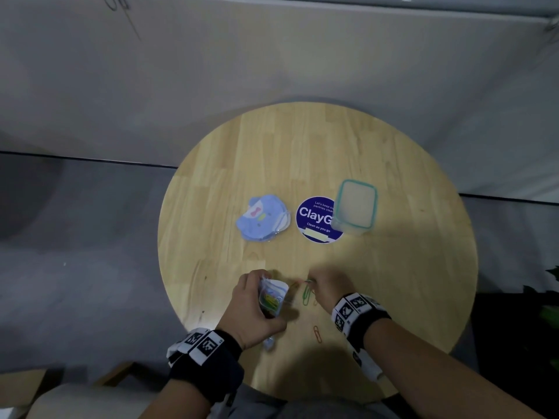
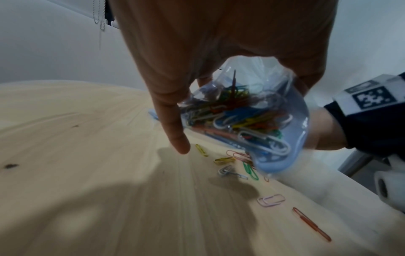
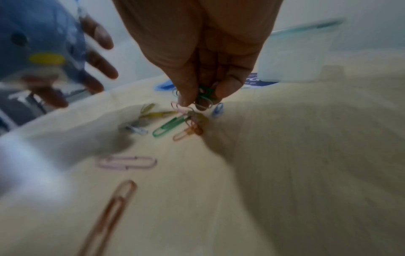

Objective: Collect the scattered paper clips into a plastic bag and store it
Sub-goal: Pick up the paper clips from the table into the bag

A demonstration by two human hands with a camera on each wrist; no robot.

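My left hand (image 1: pixel 254 309) grips a small clear plastic bag (image 1: pixel 272 297) with a blue printed side, held above the round wooden table (image 1: pixel 393 282). The bag (image 2: pixel 247 117) holds several coloured paper clips. Just to its right, my right hand (image 1: pixel 326 290) pinches a few clips (image 3: pixel 205 97), green and white among them, between thumb and fingers. Loose clips lie on the wood below: a green one (image 3: pixel 170 125), an orange one (image 3: pixel 186 134), a pink one (image 3: pixel 127 162), and a long orange one (image 1: pixel 317 334) nearer the table's front edge.
A clear lidded plastic box (image 1: pixel 355 208) with a teal rim stands at the middle right, partly over a round blue sticker (image 1: pixel 316 220). A pile of blue printed bags (image 1: pixel 263 219) lies left of the sticker. Beyond the table is grey floor and a white wall.
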